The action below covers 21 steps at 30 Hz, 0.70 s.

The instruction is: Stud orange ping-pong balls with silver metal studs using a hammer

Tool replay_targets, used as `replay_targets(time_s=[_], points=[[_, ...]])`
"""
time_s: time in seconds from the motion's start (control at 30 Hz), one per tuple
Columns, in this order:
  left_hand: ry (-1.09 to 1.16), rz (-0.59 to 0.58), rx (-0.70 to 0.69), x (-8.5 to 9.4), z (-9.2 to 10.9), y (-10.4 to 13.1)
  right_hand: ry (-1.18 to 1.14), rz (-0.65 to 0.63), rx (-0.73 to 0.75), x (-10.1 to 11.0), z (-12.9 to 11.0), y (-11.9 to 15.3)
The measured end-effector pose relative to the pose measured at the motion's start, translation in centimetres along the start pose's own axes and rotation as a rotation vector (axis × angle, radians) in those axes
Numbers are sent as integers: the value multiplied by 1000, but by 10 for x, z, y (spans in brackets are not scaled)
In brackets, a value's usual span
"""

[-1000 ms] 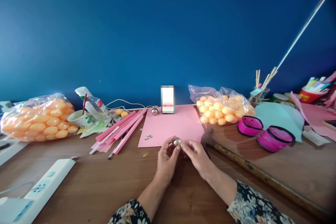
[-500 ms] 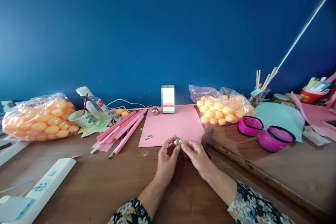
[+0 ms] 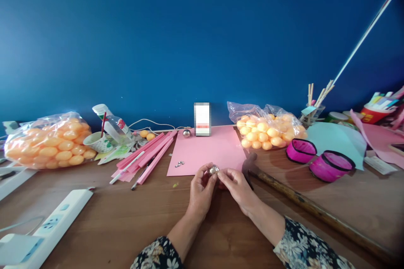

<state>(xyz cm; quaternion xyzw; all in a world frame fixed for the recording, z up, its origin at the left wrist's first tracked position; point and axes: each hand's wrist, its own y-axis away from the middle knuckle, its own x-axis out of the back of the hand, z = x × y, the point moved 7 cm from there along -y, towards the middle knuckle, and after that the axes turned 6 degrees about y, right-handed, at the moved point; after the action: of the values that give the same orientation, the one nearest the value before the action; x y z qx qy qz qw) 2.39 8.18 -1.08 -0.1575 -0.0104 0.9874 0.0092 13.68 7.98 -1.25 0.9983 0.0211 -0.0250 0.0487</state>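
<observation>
Between thumb and fingers, my left hand (image 3: pixel 203 185) grips a shiny silver ball (image 3: pixel 213 170) just above the near edge of a pink sheet (image 3: pixel 208 151). My right hand (image 3: pixel 235 185) is closed in a pinch at the ball's right side. Whether its fingertips hold some tiny piece or only the ball's edge is hidden. On the sheet's near left part lie several small silver pieces (image 3: pixel 179 164). A second silver ball (image 3: pixel 186 133) rests near the sheet's far left corner, beside an upright phone-like object (image 3: pixel 202 119) whose front is blurred out.
A hammer (image 3: pixel 296 197) lies right of the sheet. Bags of orange balls stand at left (image 3: pixel 50 147) and right (image 3: pixel 261 132). Pink strips (image 3: pixel 148 155) lie left of the sheet, a power strip (image 3: pixel 57 222) nearer. Magenta bands (image 3: pixel 332 166) are at right.
</observation>
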Motion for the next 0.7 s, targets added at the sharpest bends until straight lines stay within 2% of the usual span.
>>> replay_targets(time_s=[0.47, 0.7], points=[[114, 24, 64, 2, -7, -1, -29, 25, -20, 0, 2, 0], [114, 27, 44, 3, -7, -2, -51, 29, -46, 1, 1, 0]])
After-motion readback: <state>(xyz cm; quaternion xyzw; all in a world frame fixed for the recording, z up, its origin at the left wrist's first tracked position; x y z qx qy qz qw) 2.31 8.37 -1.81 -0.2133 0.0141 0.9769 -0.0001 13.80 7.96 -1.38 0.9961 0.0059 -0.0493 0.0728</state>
